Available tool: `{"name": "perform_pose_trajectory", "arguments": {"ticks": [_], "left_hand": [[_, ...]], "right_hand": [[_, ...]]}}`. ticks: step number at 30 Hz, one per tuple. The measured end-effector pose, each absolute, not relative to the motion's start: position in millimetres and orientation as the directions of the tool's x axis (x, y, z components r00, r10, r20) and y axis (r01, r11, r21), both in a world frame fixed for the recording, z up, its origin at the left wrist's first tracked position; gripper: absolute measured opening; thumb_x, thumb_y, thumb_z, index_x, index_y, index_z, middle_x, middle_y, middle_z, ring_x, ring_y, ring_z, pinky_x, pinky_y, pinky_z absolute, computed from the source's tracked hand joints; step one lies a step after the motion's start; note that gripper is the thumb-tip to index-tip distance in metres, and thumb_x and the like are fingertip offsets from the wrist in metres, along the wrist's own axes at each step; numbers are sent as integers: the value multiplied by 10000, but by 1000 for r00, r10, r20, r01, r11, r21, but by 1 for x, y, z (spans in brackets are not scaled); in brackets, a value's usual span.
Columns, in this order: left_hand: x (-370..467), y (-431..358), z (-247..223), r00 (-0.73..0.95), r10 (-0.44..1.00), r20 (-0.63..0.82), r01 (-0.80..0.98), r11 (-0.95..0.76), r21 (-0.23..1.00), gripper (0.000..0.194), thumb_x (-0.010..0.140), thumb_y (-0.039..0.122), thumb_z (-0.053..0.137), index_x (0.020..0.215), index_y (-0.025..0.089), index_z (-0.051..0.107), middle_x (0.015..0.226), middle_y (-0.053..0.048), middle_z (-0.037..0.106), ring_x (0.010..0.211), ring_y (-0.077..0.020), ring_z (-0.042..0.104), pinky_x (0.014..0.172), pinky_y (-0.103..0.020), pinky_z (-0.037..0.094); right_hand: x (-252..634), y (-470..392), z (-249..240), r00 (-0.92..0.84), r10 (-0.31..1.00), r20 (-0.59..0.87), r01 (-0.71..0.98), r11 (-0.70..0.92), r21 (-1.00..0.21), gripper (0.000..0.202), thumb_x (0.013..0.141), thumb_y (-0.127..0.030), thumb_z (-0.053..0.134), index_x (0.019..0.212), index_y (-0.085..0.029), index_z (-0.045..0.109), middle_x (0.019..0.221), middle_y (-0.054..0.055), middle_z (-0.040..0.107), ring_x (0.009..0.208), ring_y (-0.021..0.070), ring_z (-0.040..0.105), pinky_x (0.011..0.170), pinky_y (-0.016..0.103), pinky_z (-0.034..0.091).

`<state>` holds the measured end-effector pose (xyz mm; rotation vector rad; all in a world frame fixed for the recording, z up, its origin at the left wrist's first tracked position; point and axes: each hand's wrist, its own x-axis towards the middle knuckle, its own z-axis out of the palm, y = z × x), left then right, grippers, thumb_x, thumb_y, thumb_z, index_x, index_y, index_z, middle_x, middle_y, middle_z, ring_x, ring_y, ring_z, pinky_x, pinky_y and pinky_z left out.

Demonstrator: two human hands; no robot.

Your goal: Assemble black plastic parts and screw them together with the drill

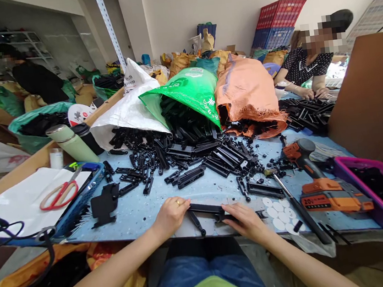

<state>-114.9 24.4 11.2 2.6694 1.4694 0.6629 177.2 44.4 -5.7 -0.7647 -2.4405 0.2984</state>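
Left hand and right hand pinch the black bar by opposite ends; I judge it light, stiff, smooth, best gripped there.

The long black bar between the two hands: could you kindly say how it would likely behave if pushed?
The black bar is probably stiff, as it runs straight from the left hand to the right hand. It looks fairly light, being so slim. Its flat-looking top suggests sliding rather than rolling.
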Motion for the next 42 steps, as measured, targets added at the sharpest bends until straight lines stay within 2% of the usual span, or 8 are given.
{"name": "perform_pose_trajectory", "arguments": {"ticks": [5, 9, 13, 17, 23, 28, 33, 42], "left_hand": [[-118, 26, 1, 515, 785, 346, 781, -595, 189, 299, 903, 120, 338, 1087, 165, 569, 837, -70, 636, 850, -180, 576, 747, -339, 441], [-92, 23, 4, 461, 808, 367, 838, -532, 119, 276, 909, 242, 378, 1106, 156, 552, 1031, -111, 622, 1109, -262, 479, 947, -495, 304], [-44, 24, 8, 506, 834, 222, 803, -549, 233, 709, 715, 600, 570, 1230, 129, 449, 1164, -149, 553, 1109, -302, 460, 955, -479, 305], [-20, 30, 0, 425, 898, 114, 828, -437, 351, 594, 713, 471, 649, 1192, 166, 473, 1028, -87, 609, 969, -261, 522, 825, -387, 396], [-26, 27, 0, 457, 877, 151, 810, -480, 337, 508, 734, 431, 637, 1137, 156, 496, 1035, -83, 590, 956, -254, 513, 809, -375, 395], [-36, 25, 6, 547, 807, 223, 801, -582, 138, 555, 829, 423, 518, 1269, 107, 392, 1119, -133, 565, 987, -262, 510, 821, -382, 391], [-48, 25, 6, 513, 798, 315, 833, -551, 38, 333, 894, 371, 392, 856, 122, 609, 731, -84, 620, 705, -218, 562, 594, -307, 395], [-54, 27, 39, 297, 892, 340, 917, -365, 158, 426, 923, 346, 319, 666, 164, 606, 621, -51, 628, 603, -174, 581, 523, -265, 332]], "right_hand": [[186, 44, -9, -696, 606, 385, 468, 789, -398, 494, 876, -266, 504, 1345, -226, 358, 1112, 107, 595, 958, 194, 578, 807, 337, 495], [188, 47, -18, -693, 592, 411, 433, 798, -419, 509, 866, -284, 519, 1349, -255, 361, 1166, 107, 564, 1027, 207, 556, 848, 341, 485], [187, 46, -31, -648, 660, 380, 476, 740, -474, 535, 863, -315, 519, 1364, -249, 340, 1089, 108, 588, 975, 219, 574, 821, 356, 493], [188, 47, -39, -627, 694, 354, 511, 709, -486, 558, 883, -324, 484, 1394, -229, 280, 907, 82, 619, 825, 208, 578, 734, 349, 500], [197, 68, -24, -821, 510, 257, 403, 836, -372, 465, 906, -347, 439, 1348, -222, 370, 901, 79, 606, 833, 193, 537, 736, 321, 463], [202, 76, -15, -826, 524, 207, 509, 852, -122, 482, 863, -496, 457, 1236, -192, 488, 892, 82, 615, 793, 201, 546, 661, 303, 410], [200, 69, -5, -730, 637, 248, 662, 749, 21, 520, 821, -622, 415, 682, -148, 577, 638, 57, 581, 611, 170, 530, 558, 273, 303], [182, 70, 56, -735, 664, 135, 659, 747, -90, 537, 877, -590, 326, 630, -162, 536, 568, 37, 567, 520, 126, 498, 508, 264, 160]]}}
